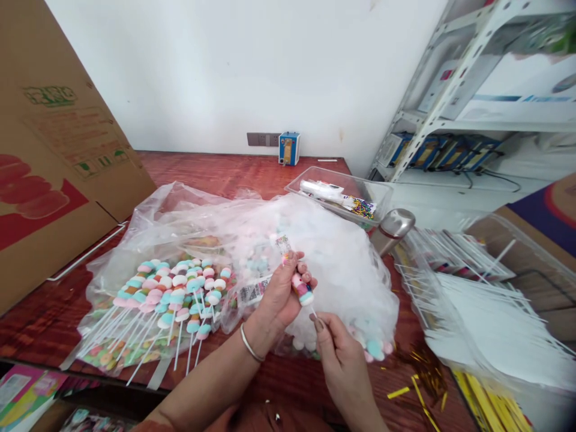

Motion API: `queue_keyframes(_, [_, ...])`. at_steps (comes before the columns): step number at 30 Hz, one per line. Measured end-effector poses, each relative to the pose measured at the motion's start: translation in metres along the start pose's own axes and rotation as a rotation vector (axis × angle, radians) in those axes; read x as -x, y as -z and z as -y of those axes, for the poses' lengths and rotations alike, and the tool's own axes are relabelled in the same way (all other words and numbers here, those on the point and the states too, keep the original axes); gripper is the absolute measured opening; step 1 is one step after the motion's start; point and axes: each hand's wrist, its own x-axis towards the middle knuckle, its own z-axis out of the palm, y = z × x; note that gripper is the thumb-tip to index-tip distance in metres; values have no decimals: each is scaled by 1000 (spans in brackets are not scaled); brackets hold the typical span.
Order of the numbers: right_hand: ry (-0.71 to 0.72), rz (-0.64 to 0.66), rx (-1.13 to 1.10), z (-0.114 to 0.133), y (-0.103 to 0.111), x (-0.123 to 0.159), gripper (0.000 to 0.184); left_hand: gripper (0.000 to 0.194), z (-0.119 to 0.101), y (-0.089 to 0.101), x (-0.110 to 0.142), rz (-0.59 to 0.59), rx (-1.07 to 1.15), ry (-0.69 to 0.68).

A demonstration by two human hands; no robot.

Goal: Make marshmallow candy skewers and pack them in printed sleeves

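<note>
I note threading in progress: left hand (281, 291) clamps the marshmallow stack (300, 288), right hand (335, 345) pinches its stick (313, 312). Next move, I judge, needs straight alignment.

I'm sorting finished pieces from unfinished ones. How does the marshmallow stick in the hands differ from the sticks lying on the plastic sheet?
The marshmallow stick in the hands is held off the table: the left hand grips its candy and the right hand pinches its stem. The finished sticks lie flat on the plastic sheet. The held one is single; the finished sticks form a fanned pile. Both carry pink, white and blue pieces on white stems.
</note>
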Motion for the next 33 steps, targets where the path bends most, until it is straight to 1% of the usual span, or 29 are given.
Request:
queue_keyframes(1, [93,-36,150,0,1,0,26,18,0,-1,1,-18,37,25])
queue_keyframes(3, [211,-73,327,-2,3,1,26,25,0,-2,2,-58,121,88])
queue_keyframes(5, [260,-78,393,-3,4,2,27,31,-1,-4,3,-90,186,147])
queue_keyframes(7, [282,-83,417,-5,3,3,25,34,-2,-5,3,-101,216,177])
queue_keyframes(11, [301,-106,449,-6,3,6,24,38,-6,-5,0,-96,207,185])
queue_keyframes(17, [340,-137,542,-8,1,7,24,37,-5,-5,0,-128,148,143])
queue_keyframes(19, [350,-150,561,-8,-1,6,24,33,-1,-5,3,-129,114,116])
queue_keyframes(22, [355,-182,579,-6,-4,2,26,25,10,-5,9,-90,26,60])
queue_keyframes(24, [344,-209,593,-4,-6,-1,29,27,18,-5,14,-65,-36,25])
queue_keyframes(27, [317,-226,600,0,-7,-5,32,35,25,-4,19,-45,-91,-26])
queue_keyframes(30, [282,-213,553,3,-8,-8,32,35,31,-1,23,-13,-129,-15])
queue_keyframes(33, [261,-207,419,6,-9,-14,27,30,42,4,28,-28,-175,31])
